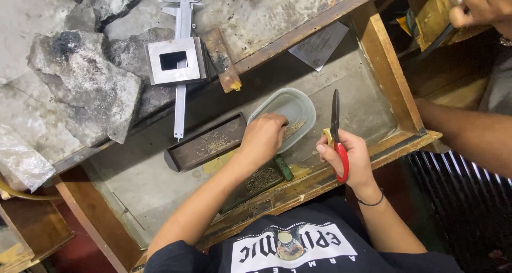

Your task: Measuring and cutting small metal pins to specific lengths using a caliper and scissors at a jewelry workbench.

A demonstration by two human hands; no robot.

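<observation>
We note the left hand [262,139] reaching into the clear plastic container [301,99] in the open drawer [149,182], fingers pinched on thin metal pins [294,127]. The right hand [348,156] grips red-handled scissors [336,129] (blades shut, pointing away). Picking few pins at once seems advisable.

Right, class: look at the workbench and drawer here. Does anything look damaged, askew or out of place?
Yes. The bench top is cracked into broken slabs. A caliper lies across them with a square metal block on it. In the drawer, the left hand reaches into a clear tub; the right hand holds red-handled scissors.
</observation>
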